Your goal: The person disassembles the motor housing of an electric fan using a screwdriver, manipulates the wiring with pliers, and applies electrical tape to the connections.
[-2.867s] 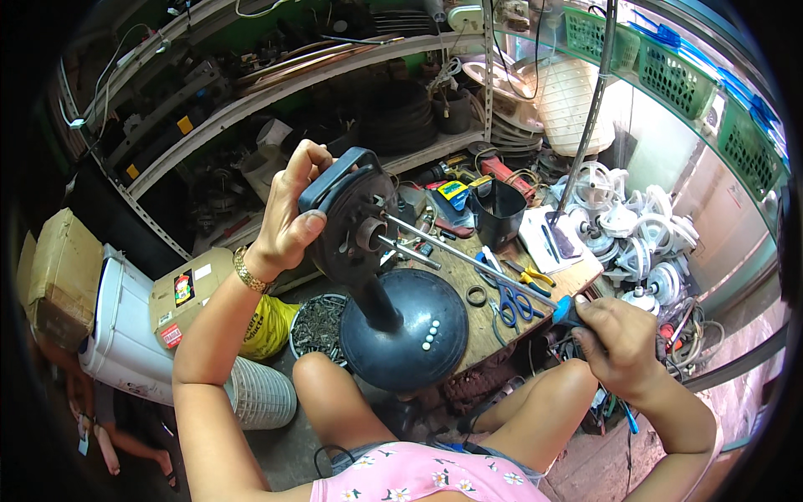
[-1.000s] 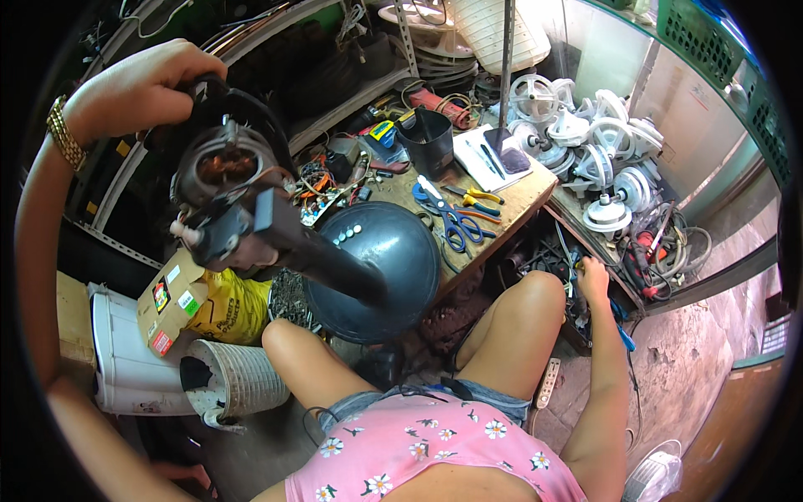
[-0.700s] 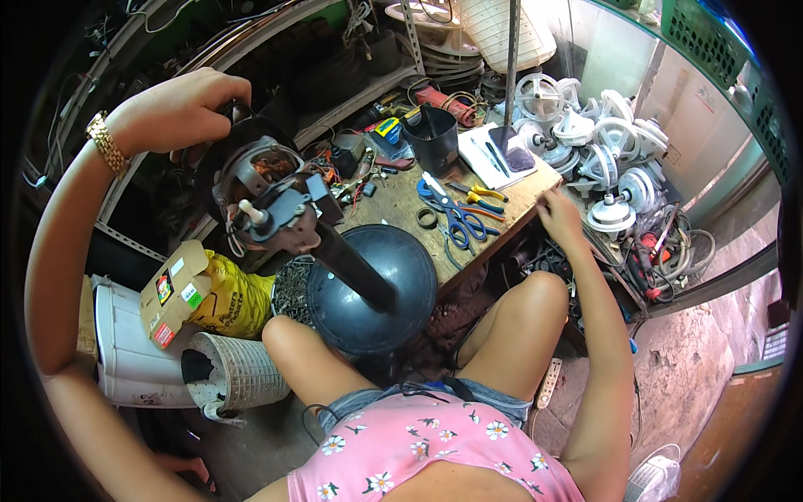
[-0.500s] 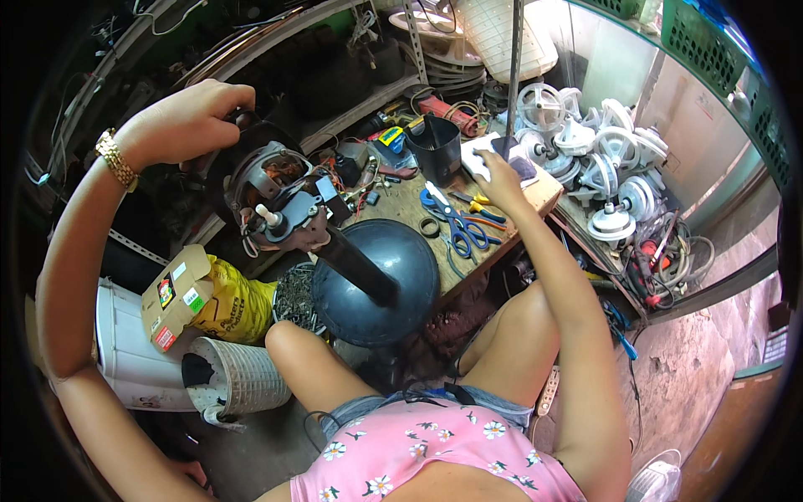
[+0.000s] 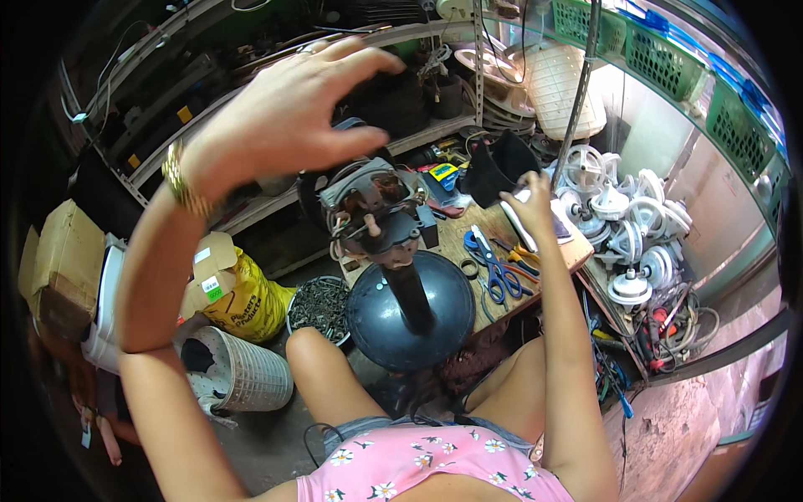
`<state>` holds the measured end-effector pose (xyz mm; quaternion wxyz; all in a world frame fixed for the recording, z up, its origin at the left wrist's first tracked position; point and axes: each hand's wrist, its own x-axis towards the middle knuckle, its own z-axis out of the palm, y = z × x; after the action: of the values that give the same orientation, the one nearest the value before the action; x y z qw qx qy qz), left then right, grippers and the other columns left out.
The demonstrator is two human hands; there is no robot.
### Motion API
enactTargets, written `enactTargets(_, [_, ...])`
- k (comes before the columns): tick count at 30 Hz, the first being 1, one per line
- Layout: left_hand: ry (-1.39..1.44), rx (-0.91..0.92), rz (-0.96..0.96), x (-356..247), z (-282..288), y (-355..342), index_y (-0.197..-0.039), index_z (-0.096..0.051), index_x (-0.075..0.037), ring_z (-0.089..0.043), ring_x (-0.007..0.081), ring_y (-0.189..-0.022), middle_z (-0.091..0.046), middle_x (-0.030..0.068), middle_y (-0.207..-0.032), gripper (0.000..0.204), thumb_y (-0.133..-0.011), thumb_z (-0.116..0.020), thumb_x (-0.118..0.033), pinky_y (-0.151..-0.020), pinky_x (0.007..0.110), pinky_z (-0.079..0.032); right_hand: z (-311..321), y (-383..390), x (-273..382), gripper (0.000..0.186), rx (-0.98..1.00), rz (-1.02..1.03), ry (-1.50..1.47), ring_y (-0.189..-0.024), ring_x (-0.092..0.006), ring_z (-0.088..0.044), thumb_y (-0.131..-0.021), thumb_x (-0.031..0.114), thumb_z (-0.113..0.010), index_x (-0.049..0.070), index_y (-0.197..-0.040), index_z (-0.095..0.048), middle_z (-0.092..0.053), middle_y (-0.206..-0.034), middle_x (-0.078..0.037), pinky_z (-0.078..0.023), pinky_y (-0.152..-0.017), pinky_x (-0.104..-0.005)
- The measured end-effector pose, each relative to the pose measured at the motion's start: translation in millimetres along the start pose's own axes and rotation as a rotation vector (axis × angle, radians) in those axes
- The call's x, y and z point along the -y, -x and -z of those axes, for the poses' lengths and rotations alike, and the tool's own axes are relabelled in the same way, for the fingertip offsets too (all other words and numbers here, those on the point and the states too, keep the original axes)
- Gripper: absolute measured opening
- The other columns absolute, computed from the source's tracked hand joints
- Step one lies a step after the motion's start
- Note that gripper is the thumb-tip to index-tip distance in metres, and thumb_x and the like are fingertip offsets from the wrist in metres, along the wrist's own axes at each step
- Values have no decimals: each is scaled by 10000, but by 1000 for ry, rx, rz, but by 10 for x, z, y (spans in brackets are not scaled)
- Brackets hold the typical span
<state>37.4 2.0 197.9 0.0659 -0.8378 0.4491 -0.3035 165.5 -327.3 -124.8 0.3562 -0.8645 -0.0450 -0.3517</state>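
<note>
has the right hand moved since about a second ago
Yes. Against the wooden workbench, the right hand has moved left and forward: from beyond the workbench's right edge to above its top, at the black container.

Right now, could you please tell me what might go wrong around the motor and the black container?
The container is tilted at the right hand, so anything in it might spill; its contents cannot be made out. The left hand is open above the motor and does not appear to grip it, so a bump could perhaps tip the stand. The scissors lie near the bench edge and might get knocked off.
</note>
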Motion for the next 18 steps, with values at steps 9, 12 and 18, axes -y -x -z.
enactTargets(9, [507,-123,83,-2101,-1060,277,-1350,-483,-6,-484,315,-1253,-536,173,-1291,788,-680,-786,-289,-1080,461,-352,2225,714,1385,508,443,56,40,-838,-321,-565,-566,177,-819,31,-902,-467,-465,-991,-171,-502,-734,-404])
enactTargets(12, [571,-192,98,-2274,-1390,313,-1185,-588,-85,-557,274,-1076,-598,77,-1082,529,-698,-767,-193,-1017,447,-384,2420,896,1542,502,515,26,11,-917,-301,-599,-539,155,-819,32,-880,-472,-509,-1125,-166,-547,-745,-380])
enactTargets(18, [1012,-414,282,-2136,-1458,367,-1087,-585,-29,-603,297,-913,-618,117,-947,372,-765,-759,-94,-785,382,-480,2293,1246,1254,1357,227,-124,-656,-1263,-290,-486,-480,505,-934,125,-1534,-168,-369,-1492,-146,-386,-1061,-420])
